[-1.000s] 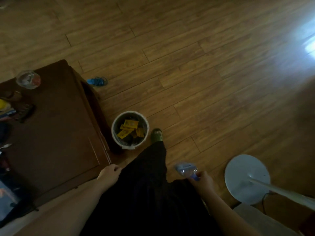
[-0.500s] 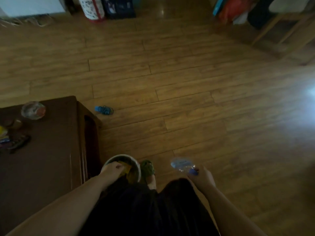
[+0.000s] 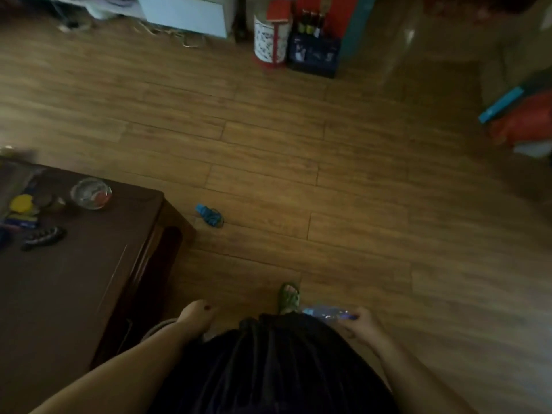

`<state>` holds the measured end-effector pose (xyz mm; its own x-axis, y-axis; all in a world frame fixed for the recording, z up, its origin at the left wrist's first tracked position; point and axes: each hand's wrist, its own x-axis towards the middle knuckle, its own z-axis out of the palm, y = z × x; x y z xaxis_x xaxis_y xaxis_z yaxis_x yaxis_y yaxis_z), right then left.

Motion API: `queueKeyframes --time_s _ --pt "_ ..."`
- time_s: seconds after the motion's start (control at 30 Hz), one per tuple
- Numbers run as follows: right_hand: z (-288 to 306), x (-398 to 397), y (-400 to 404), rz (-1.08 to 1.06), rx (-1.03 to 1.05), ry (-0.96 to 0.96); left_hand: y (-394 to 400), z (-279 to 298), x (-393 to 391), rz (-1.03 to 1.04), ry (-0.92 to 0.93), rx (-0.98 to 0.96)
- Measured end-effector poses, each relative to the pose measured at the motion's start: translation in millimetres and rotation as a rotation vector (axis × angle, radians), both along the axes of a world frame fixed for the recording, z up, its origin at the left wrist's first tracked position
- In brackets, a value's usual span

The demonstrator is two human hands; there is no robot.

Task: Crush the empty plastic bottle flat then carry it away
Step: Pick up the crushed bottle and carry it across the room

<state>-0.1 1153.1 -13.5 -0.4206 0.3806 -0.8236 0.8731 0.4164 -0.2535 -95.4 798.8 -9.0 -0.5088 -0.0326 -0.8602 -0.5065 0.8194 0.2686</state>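
At the lower right of the frame the right hand has its fingers closed on the blue-capped end of the plastic bottle, a clear, crumpled, flattened shape held low beside the dark pleated skirt. Compared with half a second ago the view has tipped up: the far wall's clutter, a white-and-red cylinder and a crate of bottles, now shows at the top, and the small bin is almost hidden behind the left forearm. The left hand hangs loosely curled, holding nothing, just off the corner of the dark wooden table, which carries a round glass ashtray. A green sandal is on the wood-plank floor, which lies broad and open ahead except for a small blue object near the table's rounded corner.
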Motion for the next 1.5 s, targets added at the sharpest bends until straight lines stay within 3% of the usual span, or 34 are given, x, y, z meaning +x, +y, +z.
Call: queueKeyframes --time_s 0.13,0.3,0.5,0.63,0.73,0.97,1.1,1.23,1.37,1.5 --pt "-0.9 -85.3 44.0 0.040 0.037 0.060 30.6 8.5 -45.3 0.117 0.038 0.012" --pt "-6.7 -174.2 40.4 0.124 0.015 0.075 52.3 17.3 -88.8 0.236 0.058 0.038" --pt "-18.1 -300.2 16.5 0.274 -0.089 0.098 36.6 6.2 -152.3 0.336 -0.083 0.000" --pt "-10.0 -408.9 5.4 0.229 -0.062 0.163 2.9 10.1 -240.7 0.438 -0.084 -0.026" --pt "1.1 -485.4 -11.1 0.239 -0.073 0.196 -21.2 23.0 -317.6 0.438 -0.002 -0.040" --pt "11.1 -625.3 -67.7 0.291 -0.134 0.326 -43.9 41.1 -464.2 0.676 0.169 -0.030" --pt "-1.3 -716.0 -82.0 0.398 -0.160 0.233 -41.0 33.0 -522.9 0.695 0.069 -0.016" --pt "-2.1 -854.9 -97.9 0.537 -0.112 0.146 -59.4 26.1 -585.1 0.722 -0.019 -0.007" --pt "7.1 -970.9 -132.9 0.695 -0.085 0.170 -82.4 35.2 -648.8 0.847 0.012 -0.044" --pt "8.8 -1037.1 -179.7 0.768 -0.144 0.137 -92.3 43.9 -702.9 1.027 0.119 -0.031"
